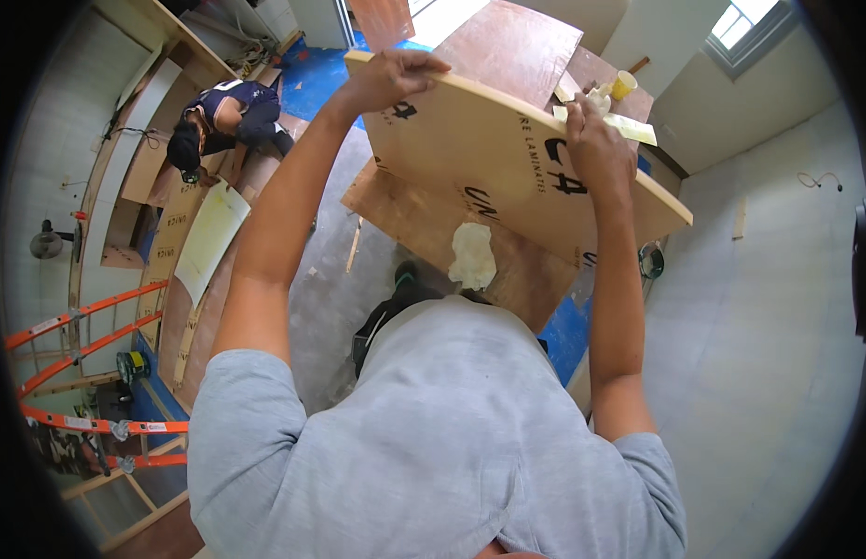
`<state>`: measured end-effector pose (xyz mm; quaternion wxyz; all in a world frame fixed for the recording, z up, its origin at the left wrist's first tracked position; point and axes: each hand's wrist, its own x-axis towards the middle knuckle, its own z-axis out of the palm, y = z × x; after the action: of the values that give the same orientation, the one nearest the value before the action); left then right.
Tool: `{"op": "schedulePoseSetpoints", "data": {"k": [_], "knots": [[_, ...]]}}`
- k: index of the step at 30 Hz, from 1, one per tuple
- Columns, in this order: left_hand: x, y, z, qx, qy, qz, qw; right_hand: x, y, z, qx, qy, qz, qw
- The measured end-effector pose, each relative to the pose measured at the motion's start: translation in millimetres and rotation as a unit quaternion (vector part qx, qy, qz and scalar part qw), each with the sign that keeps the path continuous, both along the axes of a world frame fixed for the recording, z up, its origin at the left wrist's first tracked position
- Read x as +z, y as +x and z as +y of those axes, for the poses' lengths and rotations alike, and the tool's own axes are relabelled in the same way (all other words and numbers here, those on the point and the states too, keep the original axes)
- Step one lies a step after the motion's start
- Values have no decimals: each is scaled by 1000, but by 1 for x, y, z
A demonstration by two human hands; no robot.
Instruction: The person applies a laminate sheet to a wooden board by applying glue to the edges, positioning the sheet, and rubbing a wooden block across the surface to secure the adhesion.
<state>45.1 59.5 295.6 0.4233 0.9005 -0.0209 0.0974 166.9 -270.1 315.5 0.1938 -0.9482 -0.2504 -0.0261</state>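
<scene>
A large tan laminate board (pixel 452 130), printed with dark lettering, stands tilted in front of me. My left hand (pixel 396 79) is closed over its upper edge near the left corner, fingers over the far side. Farther right along the same edge, my right hand (pixel 596 140) grips the board, its fingertips partly hidden. Below the board lies a brown sheet (pixel 410 210), with a crumpled pale cloth or bag (pixel 472 256) on it. A yellow cup (pixel 624 86) stands beyond my right hand, beside a pale strip (pixel 633 129).
At the left a co-worker (pixel 233 116) bends over a pale sheet (pixel 212 233) on a long brown surface. An orange ladder (pixel 97 306) stands at the lower left. Blue floor covering (pixel 316 82) shows at the back, and a pale wall (pixel 759 307) rises on the right.
</scene>
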Motion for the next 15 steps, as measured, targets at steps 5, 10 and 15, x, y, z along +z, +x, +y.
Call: {"op": "schedulePoseSetpoints", "data": {"k": [5,10,15], "knots": [[0,34,15,-15,42,12,999,-14,38,10,28,-1,-17,999],[-3,67,27,-24,96,23,995,-26,78,15,38,-36,10,999],[-21,88,41,-45,85,-12,995,-39,101,23,34,-55,-11,998]]}}
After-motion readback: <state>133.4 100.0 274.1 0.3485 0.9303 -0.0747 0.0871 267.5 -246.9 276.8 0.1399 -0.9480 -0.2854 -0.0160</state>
